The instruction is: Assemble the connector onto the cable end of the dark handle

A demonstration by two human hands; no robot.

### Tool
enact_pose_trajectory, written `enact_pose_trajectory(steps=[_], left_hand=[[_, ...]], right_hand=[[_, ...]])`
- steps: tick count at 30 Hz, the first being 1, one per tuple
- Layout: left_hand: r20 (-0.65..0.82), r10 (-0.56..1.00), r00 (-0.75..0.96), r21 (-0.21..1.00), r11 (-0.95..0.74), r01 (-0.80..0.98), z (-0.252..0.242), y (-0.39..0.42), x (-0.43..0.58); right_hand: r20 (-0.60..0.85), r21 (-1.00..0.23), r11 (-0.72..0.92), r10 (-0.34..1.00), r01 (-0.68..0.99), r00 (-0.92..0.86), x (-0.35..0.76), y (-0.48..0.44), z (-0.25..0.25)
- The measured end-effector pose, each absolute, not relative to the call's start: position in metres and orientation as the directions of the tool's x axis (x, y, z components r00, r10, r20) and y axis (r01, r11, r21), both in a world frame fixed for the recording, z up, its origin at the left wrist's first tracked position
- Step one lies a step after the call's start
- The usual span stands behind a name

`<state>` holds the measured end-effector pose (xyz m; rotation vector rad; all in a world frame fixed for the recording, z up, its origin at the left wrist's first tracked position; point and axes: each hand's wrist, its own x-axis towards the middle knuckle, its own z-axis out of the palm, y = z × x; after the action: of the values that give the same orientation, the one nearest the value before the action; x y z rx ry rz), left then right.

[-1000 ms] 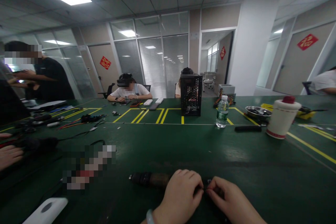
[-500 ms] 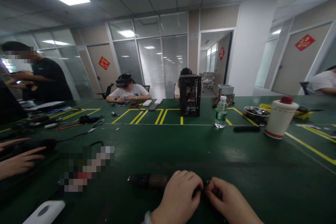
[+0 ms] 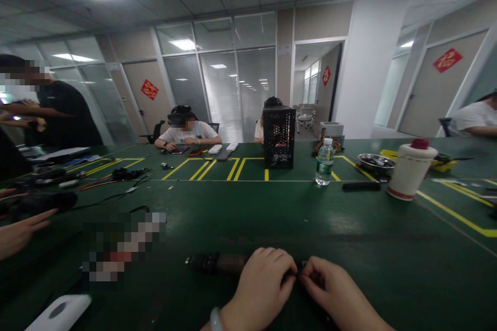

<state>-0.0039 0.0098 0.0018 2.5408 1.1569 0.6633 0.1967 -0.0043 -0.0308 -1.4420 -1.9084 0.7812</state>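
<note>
A dark electric screwdriver [image 3: 229, 265] lies lengthwise on the green table, its metal tip pointing left. My left hand [image 3: 264, 284], with a pale bracelet at the wrist, is wrapped over its rear part from above. Close beside it, my right hand [image 3: 330, 282] is closed in a pinch at the tool's tail end. What those fingers hold is dark and mostly hidden. The thumbs and fingertips of both hands nearly meet there.
A clear water bottle [image 3: 324, 163], a white cup-shaped container [image 3: 411, 173], a metal bowl [image 3: 375, 161] and a black computer case [image 3: 278, 139] stand farther back. A white device [image 3: 58, 313] lies front left. Another person's hand [image 3: 23, 232] is at far left.
The view has shifted slightly. Both my hands stay at the screwdriver's tail, in nearly the same pose. At far left the other person's hand has moved and shows fewer fingers.
</note>
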Motion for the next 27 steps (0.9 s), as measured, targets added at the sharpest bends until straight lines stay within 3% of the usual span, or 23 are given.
enact_pose_trajectory(steps=[27], left_hand=[[0.293,0.773,0.562,0.432,-0.632,0.644,0.0017,0.0083,-0.0037]], right_hand=[[0.108,-0.774,0.215,0.972,0.595,-0.211,0.1979,-0.0039,-0.0373]])
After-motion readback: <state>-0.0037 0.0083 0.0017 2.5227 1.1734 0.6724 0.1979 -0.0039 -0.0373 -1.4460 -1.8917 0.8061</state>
